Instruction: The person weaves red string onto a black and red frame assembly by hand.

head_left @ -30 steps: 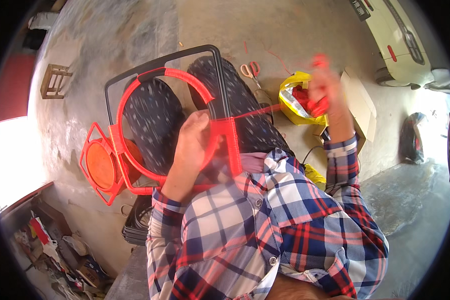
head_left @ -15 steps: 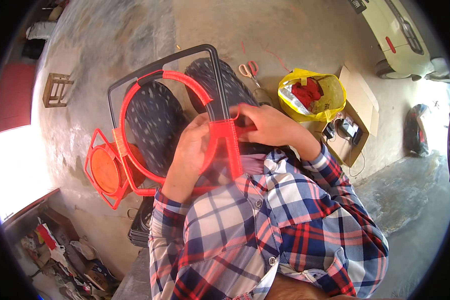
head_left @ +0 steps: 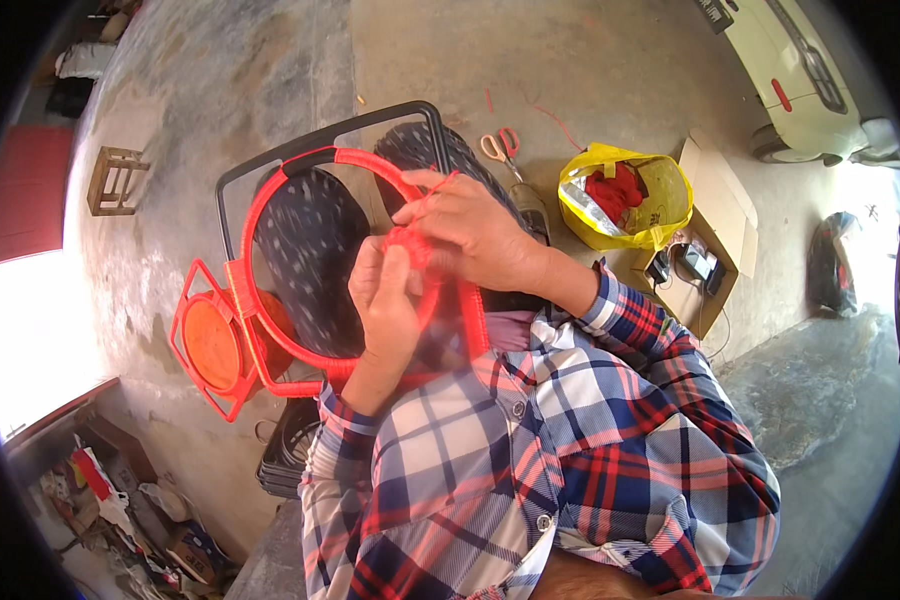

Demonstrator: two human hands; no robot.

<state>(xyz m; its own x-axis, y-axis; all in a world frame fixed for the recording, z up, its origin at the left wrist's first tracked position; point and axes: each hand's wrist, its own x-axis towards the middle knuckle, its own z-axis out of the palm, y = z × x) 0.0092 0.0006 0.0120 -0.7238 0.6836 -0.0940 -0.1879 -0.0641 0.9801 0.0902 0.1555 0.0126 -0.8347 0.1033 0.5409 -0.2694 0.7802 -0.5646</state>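
Note:
A round frame wrapped in red cord [head_left: 270, 215] is held up in front of my chest, set inside a black metal frame [head_left: 370, 130]. My left hand [head_left: 390, 300] grips the red-wrapped rim at its right side. My right hand [head_left: 470, 235] lies just above it, fingers pinching the red cord against the same rim. An orange-red wrapped part [head_left: 215, 340] hangs at the frame's lower left. Both sleeves are plaid.
On the concrete floor beyond lie scissors [head_left: 500, 145], a yellow bag [head_left: 660, 215] holding red cord, and an open cardboard box [head_left: 705, 260]. A small wooden stool [head_left: 115, 180] stands far left. Clutter lies at lower left, a vehicle at upper right.
My right hand came back from the yellow bag to the frame and now rests above the left hand on the rim. The frame has tilted a little.

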